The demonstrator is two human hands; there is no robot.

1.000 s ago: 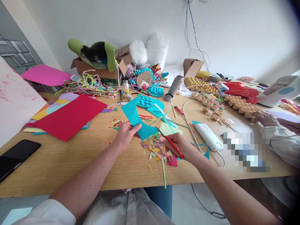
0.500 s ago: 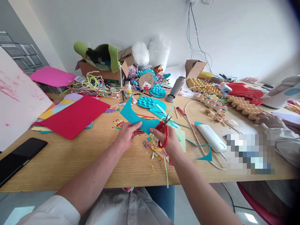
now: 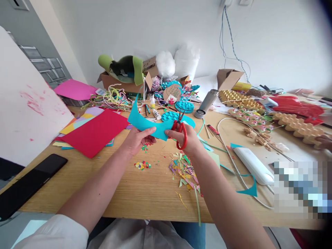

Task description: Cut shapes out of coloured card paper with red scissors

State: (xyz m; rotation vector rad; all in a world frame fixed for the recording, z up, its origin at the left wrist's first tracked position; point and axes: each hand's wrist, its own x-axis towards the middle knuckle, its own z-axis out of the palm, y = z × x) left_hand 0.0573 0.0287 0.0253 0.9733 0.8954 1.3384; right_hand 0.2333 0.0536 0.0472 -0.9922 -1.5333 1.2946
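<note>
"Two hands over the desk [image 3: 121, 200]: what does each have?"

"The left hand [image 3: 140, 139] has its grip closed on a piece of blue paper [image 3: 147, 125], thumb on top, fingers underneath. The right hand [image 3: 190, 139] grips the red-handled scissors [image 3: 185, 138], its thumb resting on the paper's right end."

"And the blades?"

"Clear of the paper, pointing up and toward the back edge of the desk."

"Where exactly is that paper?"

"Held up between both hands, in from the front edge. Its upper side is a hollow curve, rising to a sharp point on the left."

"Anything below it?"

"Nearer the front edge, a small pile of coloured dots [image 3: 142, 165], and to its right a heap of paper scraps [image 3: 183, 166] beside the right forearm."

"Toward the front left corner?"

"A black phone [image 3: 32, 186], lying flat. Farther back, a red sheet [image 3: 95, 133] tops a stack of coloured paper."

"And toward the right edge?"

"A white device [image 3: 254, 166] with a cable, and just in front of it a curved blue offcut [image 3: 251, 188]. Farther right, another person's hand [image 3: 324, 142] is at an egg-carton strip [image 3: 298, 126]; I can't tell its hold."
</note>
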